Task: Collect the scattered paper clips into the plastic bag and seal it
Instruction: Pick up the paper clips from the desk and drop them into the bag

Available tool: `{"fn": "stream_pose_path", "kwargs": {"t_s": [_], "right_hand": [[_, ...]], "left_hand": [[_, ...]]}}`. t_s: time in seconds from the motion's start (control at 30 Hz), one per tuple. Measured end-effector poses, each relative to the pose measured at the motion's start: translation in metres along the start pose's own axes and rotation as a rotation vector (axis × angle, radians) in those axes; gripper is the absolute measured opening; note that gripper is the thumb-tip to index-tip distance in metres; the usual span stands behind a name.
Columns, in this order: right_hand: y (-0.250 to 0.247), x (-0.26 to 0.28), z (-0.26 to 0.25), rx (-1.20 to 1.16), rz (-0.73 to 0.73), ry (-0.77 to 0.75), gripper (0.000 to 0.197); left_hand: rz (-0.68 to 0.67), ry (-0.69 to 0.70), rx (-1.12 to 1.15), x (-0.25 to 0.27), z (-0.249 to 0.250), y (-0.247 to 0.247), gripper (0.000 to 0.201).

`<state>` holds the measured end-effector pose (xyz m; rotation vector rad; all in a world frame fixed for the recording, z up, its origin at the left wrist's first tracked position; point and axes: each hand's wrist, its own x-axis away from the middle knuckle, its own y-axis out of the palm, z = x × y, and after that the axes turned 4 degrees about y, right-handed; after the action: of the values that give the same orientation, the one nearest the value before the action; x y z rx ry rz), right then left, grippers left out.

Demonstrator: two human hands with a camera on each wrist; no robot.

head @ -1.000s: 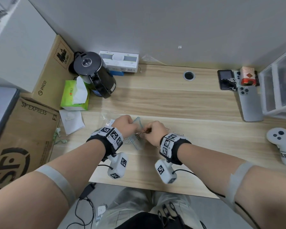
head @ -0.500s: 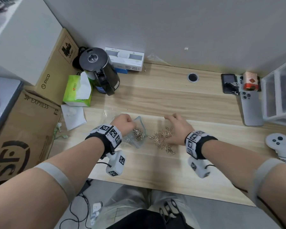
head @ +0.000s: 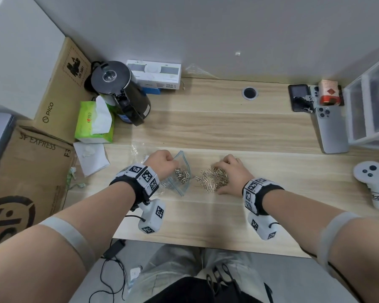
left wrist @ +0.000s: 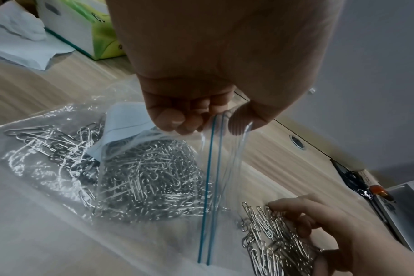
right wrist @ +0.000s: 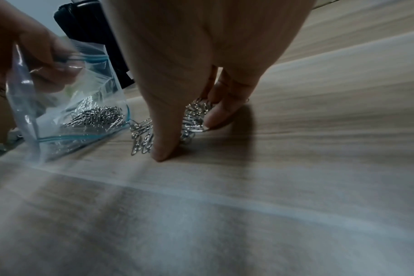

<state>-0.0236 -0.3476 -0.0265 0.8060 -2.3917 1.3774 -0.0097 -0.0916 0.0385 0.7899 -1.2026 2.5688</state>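
At the near middle of the wooden desk [head: 206,127], between the two forearms:

Bag: the plastic bag [head: 179,178] lies on the desk just left of the loose heap, already holding many clips; its blue zip line [left wrist: 207,186] is unsealed.

Left hand: the left hand [head: 162,164] is clenched, pinching the upper lip of the bag and lifting it so the mouth gapes.

Right hand: the right hand [head: 230,173] is spread over the loose paper clips [head: 212,179], fingers curved around the heap and thumb tip on the desk; nothing is lifted yet, and a closed grip is not shown.

Orientation: the bag mouth faces right, toward the heap; the zip line runs roughly away from the person, so the bag's depth extends leftward. The heap is elongated diagonally, from near left to far right.

Risk (judged): clips may snag on the lower lip or slide beneath the bag if swept along the desk, since that lip lies flat. A slackened pinch would collapse the mouth. Clips lodged in the zip track would prevent sealing.
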Motion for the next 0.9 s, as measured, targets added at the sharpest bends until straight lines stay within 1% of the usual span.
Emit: {"fn": "stream_pose_path", "kwargs": {"t_s": [0.1, 0.3, 0.43, 0.5, 0.6, 0.73, 0.9], "right_hand": [[0.000, 0.000, -0.001, -0.036, 0.018, -0.005, 0.082], [0.005, 0.002, -0.011, 0.005, 0.031, -0.013, 0.092], [0.009, 0.004, -0.021, 0.057, 0.029, 0.017, 0.095], [0.012, 0.004, -0.025, 0.110, 0.039, 0.028, 0.088], [0.016, 0.005, -0.029, 0.153, 0.055, 0.033, 0.072], [0.016, 0.005, -0.026, 0.127, 0.068, 0.017, 0.050], [0.018, 0.003, -0.020, 0.097, 0.077, -0.013, 0.031]], "left_hand": [[-0.005, 0.002, 0.006, 0.001, 0.001, 0.000, 0.013], [0.015, -0.010, 0.008, 0.000, 0.001, -0.002, 0.012], [0.013, -0.016, 0.002, 0.003, 0.000, 0.000, 0.011], [0.014, -0.023, 0.011, 0.004, 0.001, 0.000, 0.011], [0.019, -0.029, 0.026, 0.005, 0.001, -0.001, 0.010], [0.028, -0.026, 0.027, 0.005, 0.000, -0.001, 0.013], [0.027, -0.029, 0.024, 0.007, 0.000, 0.000, 0.013]]}}
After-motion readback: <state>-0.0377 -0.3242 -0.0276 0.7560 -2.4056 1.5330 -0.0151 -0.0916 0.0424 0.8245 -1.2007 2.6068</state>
